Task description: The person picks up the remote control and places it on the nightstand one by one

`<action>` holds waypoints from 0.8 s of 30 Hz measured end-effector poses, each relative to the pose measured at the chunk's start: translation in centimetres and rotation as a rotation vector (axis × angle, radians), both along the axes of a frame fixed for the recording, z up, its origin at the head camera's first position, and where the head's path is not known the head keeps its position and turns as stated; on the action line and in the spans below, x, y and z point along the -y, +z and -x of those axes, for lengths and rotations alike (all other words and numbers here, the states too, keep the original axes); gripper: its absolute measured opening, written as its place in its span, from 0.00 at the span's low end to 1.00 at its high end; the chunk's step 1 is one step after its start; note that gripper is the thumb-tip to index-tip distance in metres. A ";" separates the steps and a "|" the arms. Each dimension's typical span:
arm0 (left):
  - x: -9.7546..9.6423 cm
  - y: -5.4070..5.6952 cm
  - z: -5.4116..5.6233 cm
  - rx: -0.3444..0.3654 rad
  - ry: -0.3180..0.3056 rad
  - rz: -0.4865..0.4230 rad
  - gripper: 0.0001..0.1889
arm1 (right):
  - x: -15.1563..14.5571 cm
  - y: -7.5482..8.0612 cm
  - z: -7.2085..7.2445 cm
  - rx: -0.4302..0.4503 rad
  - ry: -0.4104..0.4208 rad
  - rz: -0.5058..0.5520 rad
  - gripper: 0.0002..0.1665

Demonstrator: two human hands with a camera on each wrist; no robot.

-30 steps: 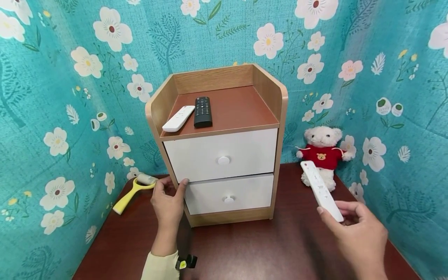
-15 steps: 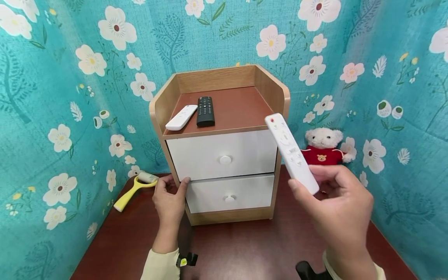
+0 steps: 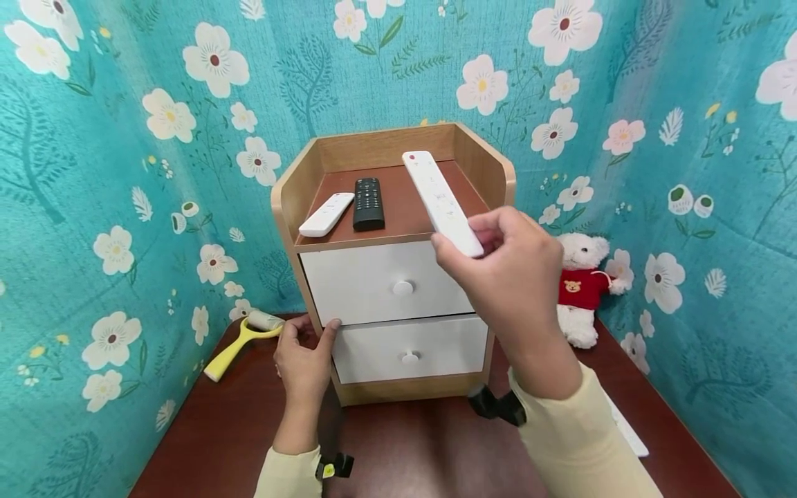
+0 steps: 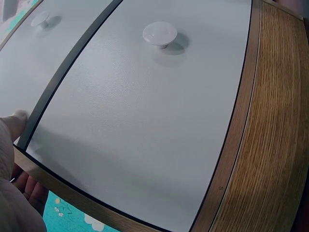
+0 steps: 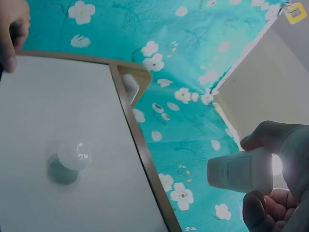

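Note:
My right hand (image 3: 510, 270) pinches a white remote control (image 3: 441, 202) between thumb and fingers near its lower end. It holds the remote tilted in the air, in front of the top of a small wooden two-drawer cabinet (image 3: 411, 389). In the right wrist view the remote (image 5: 236, 171) shows end-on. My left hand (image 3: 305, 360) holds the cabinet's left side, thumb on the front edge and fingers round the side. On the cabinet's top lie another white remote (image 3: 326, 215) and a black remote (image 3: 369, 204), side by side at the left.
A yellow-handled roller (image 3: 230, 349) lies on the dark red table (image 3: 411, 449) left of the cabinet. To the right sits a white teddy bear (image 3: 582, 294) in a red sweater, partly behind my hand. A slim white object (image 3: 630, 432) shows beside my right sleeve.
My right hand has carried the white remote leftward and up, from beside the teddy bear to before the cabinet top. The left hand keeps its place on the cabinet.

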State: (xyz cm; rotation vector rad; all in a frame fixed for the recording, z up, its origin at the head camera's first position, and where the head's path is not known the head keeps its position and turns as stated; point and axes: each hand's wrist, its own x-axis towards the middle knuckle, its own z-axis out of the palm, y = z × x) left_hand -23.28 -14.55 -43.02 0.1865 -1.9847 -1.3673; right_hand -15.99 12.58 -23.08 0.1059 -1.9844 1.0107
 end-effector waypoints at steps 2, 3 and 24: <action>0.0 0.0 0.0 0.002 -0.002 -0.002 0.27 | 0.5 0.6 1.2 0.024 -0.020 -0.038 0.27; -0.1 0.0 0.0 0.002 -0.005 -0.004 0.27 | 0.8 0.9 1.8 0.039 -0.034 -0.059 0.27; 0.0 0.1 0.0 -0.009 -0.004 0.009 0.28 | 4.2 4.8 9.0 0.434 -0.151 -0.429 0.24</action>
